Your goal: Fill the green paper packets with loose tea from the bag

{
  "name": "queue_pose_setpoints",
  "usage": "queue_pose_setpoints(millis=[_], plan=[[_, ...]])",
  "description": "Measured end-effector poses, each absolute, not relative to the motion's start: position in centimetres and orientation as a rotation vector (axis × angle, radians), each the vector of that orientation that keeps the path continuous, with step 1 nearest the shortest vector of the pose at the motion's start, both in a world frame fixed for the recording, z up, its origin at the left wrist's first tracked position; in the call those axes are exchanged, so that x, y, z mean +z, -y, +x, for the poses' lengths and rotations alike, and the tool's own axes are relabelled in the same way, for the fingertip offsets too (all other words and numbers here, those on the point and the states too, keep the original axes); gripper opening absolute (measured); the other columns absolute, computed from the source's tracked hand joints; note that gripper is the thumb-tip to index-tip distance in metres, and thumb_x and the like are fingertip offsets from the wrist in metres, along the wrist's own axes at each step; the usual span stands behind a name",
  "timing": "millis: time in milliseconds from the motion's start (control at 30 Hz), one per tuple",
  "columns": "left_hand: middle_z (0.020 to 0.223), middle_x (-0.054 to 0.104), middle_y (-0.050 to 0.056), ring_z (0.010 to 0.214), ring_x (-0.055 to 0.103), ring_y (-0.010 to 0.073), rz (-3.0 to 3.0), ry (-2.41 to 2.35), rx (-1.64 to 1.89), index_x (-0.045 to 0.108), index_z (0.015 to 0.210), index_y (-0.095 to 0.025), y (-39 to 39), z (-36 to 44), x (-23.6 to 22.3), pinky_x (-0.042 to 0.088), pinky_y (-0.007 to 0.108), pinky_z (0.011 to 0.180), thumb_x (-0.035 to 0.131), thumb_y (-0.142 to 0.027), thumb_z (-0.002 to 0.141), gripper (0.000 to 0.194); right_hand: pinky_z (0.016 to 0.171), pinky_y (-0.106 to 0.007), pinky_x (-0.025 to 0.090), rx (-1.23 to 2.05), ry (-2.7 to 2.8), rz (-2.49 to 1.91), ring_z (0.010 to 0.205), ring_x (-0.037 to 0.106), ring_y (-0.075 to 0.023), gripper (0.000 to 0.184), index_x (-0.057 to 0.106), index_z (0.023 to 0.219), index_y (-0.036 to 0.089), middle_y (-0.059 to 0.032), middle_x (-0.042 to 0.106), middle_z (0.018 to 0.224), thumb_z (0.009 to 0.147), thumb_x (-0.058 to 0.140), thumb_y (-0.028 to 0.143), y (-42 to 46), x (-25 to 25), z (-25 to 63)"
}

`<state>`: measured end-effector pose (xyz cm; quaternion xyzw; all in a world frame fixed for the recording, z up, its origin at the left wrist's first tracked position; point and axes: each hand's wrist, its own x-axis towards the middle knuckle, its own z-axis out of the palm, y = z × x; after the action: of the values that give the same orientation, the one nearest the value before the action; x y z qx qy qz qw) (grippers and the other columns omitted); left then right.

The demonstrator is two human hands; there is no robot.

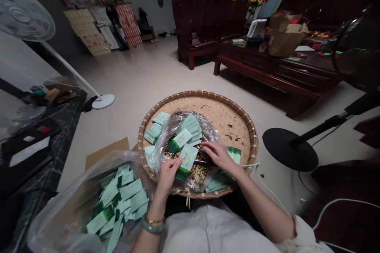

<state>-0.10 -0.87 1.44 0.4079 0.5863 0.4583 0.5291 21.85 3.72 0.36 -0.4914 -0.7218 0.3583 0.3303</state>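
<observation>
pale tiled floor [154, 71] ran through a dim room with dark carved wooden furniture, and two bare hands hung over a round woven bamboo tray [196, 101]. the left hand [168, 176], a gold bracelet [154, 219] and a pale green jade bangle [152, 226] at its wrist, had its fingers curled against a pale green packet with a dark green band [187, 162]; whether they pinched it or only touched it, i could not tell. its gold lettering was too small to read. the right hand [218, 157] lay loosely spread, its fingertips down on a crinkled clear plastic bag [166, 134] that sat in the tray and held more packets and dry, flecked leaves. a thin metal strip showed under those fingers, hard to make out. bundled green packets [191, 128] lay against the plastic, and others [221, 180] sat at the tray's near edge, partly hidden. beyond the tray's rim, a second clear plastic bag [118, 201] held a heap of the same packets, beside a dark marble counter [56, 134].
</observation>
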Motion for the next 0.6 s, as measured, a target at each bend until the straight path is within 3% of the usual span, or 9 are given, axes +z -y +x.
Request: queue_pose_setpoints(millis=[100, 300, 467, 600], plan=[[0.07, 0.071, 0.004, 0.068, 0.058, 0.0183, 1.112, -1.385, 0.993, 0.076, 0.074, -0.013, 1.0, 0.4, 1.8, 0.043, 0.027, 0.066, 0.068, -0.045, 0.068, 0.033, 0.078, -0.031, 0.048, 1.015, 1.763, -1.127, 0.087, 0.063, -0.0192, 0.032, 0.065, 0.104, 0.019, -0.0064, 0.069, 0.098, 0.091, 0.045, 0.04, -3.7, 1.5, 20.0], [0.058, 0.064, 0.001, 0.057, 0.05, 0.0139, 1.257, -1.315, 0.915, 0.071, 0.062, -0.012, 1.3, 0.8, 2.0, 0.037, 0.024, 0.056, 0.062, -0.042, 0.074, 0.034, 0.055, -0.023, 0.038, 0.834, 1.711, -1.116, 0.056, 0.051, -0.0125, 0.034, 0.061, 0.062, 0.016, -0.0002, 0.058, 0.058, 0.087, 0.053, 0.038, -3.4, 1.6, 17.7], [0.063, 0.066, 0.002, 0.061, 0.054, 0.0147, 1.244, -1.281, 0.906, 0.071, 0.065, -0.013, 1.4, 0.8, 1.7, 0.042, 0.024, 0.059, 0.062, -0.042, 0.076, 0.033, 0.052, -0.023, 0.032, 0.828, 1.659, -1.135, 0.053, 0.043, -0.0106, 0.037, 0.052, 0.059, 0.017, 0.0022, 0.047, 0.054, 0.088, 0.05, 0.041, -3.2, 1.4, 18.0], [0.064, 0.068, 0.004, 0.054, 0.058, 0.0149, 1.009, -1.221, 0.886, 0.071, 0.073, -0.011, 1.6, 0.7, 1.5, 0.044, 0.023, 0.046, 0.068, -0.049, 0.071, 0.037, 0.043, -0.022, 0.03, 1.149, 1.344, -1.144, 0.046, 0.039, -0.0097, 0.045, 0.055, 0.066, 0.017, 0.0036, 0.044, 0.052, 0.082, 0.048, 0.059, -3.9, 1.2, 18.6]])
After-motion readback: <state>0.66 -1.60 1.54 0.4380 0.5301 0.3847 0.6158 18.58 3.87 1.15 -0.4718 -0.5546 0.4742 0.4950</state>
